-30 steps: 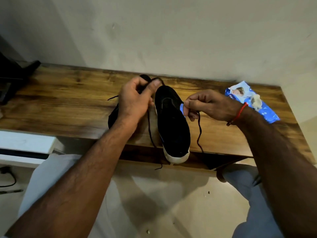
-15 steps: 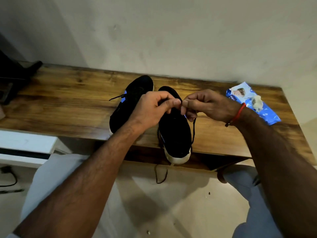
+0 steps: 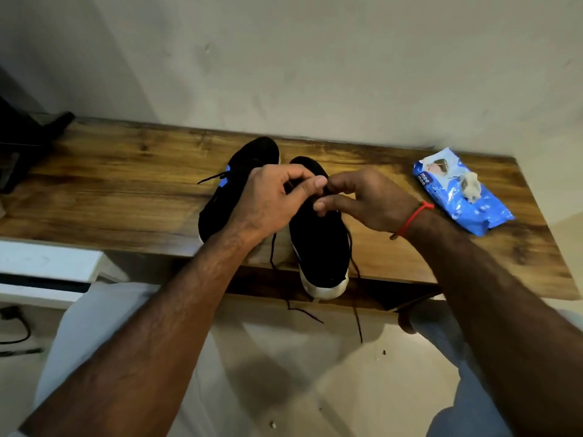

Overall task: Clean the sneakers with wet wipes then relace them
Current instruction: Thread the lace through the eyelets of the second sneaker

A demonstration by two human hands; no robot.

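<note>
Two black sneakers with white soles stand on the wooden table. The right sneaker has its toe poking over the front edge. The left sneaker lies beside it, partly behind my wrist. My left hand and my right hand meet above the right sneaker's throat, each pinching the black lace. Both lace ends dangle down past the table edge. The spot where the lace enters the eyelets is hidden by my fingers.
A blue wet-wipes pack with a crumpled used wipe on it lies at the table's right end. A dark object sits at the far left. Behind the table is a wall; my knees are below the front edge.
My left hand came from the left sneaker's heel across to the right sneaker and now meets my right hand there. The lace ends hang lower over the edge.
</note>
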